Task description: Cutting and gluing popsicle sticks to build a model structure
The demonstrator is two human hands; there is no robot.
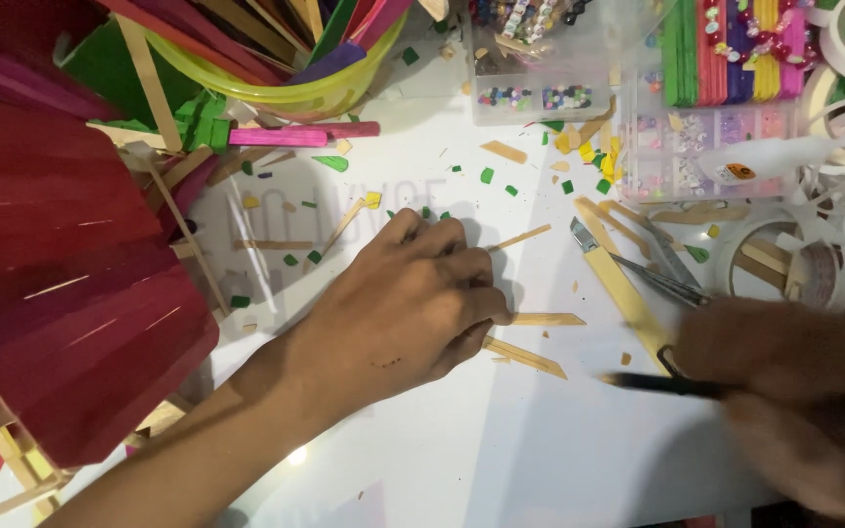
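Near the middle of the white surface [540, 450], cut wooden sticks [525, 357] lay beneath the left hand [403, 308], its grip flat and holding nothing. Rightward, the blurred right hand [794, 401] clasped a black pen [657, 384], scissors [662, 284] just beyond.

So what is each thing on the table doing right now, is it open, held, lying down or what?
left hand: palm down, pressing cut stick pieces on the table
right hand: blurred, holding a thin black tool
scissors: lying flat, not held
yellow craft knife: lying flat, not held
yellow-green bucket: open, stuffed with coloured sticks
clear bead box: holding beads; lid cannot be told
tape roll: lying flat
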